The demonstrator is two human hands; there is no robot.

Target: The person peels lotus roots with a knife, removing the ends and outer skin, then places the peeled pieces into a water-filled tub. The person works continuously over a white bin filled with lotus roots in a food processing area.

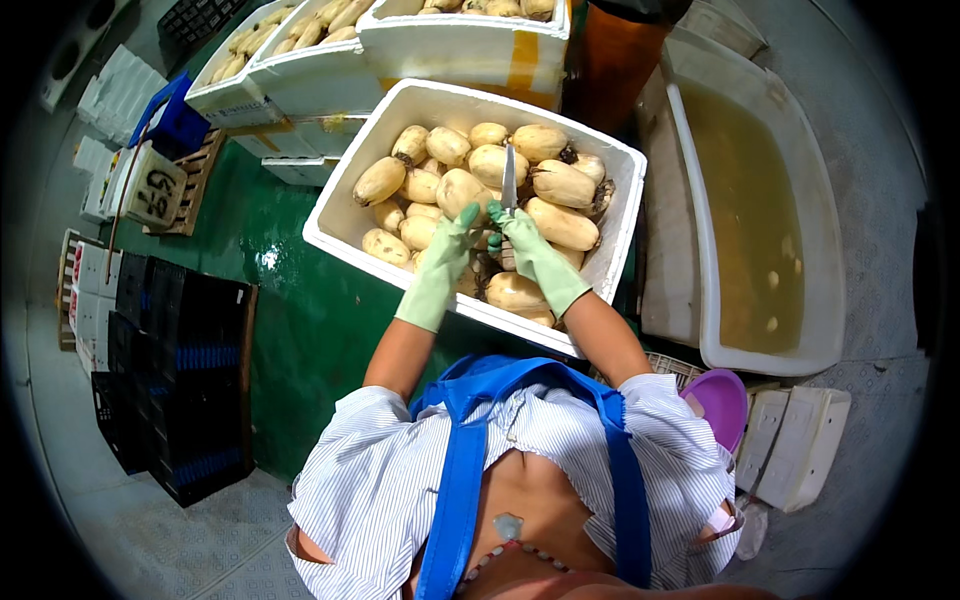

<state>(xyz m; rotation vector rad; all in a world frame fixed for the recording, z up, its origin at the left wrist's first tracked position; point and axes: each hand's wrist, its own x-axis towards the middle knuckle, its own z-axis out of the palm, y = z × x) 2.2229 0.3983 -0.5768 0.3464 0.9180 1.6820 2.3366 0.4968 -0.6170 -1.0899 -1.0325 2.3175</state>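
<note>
In front of me is a white foam box (337,217) filled with pale lotus root segments (559,184), several with dark, ragged ends. Both my hands wear light green rubber gloves and meet over the box's near half. My left hand (455,244) grips a rounded lotus root segment (459,193), thumb on its near side. In my right hand (525,240) is a knife (509,180), its blade pointing away from me, its handle showing below the fingers. The blade lies just right of the held segment; whether they touch is unclear.
More foam boxes (465,49) of lotus root stand beyond. At right, a long white tub (832,300) holds murky water. A purple basin (724,409) is by my right elbow. Black crates (180,360) are stacked at left. A person in orange workwear (619,60) stands at the back.
</note>
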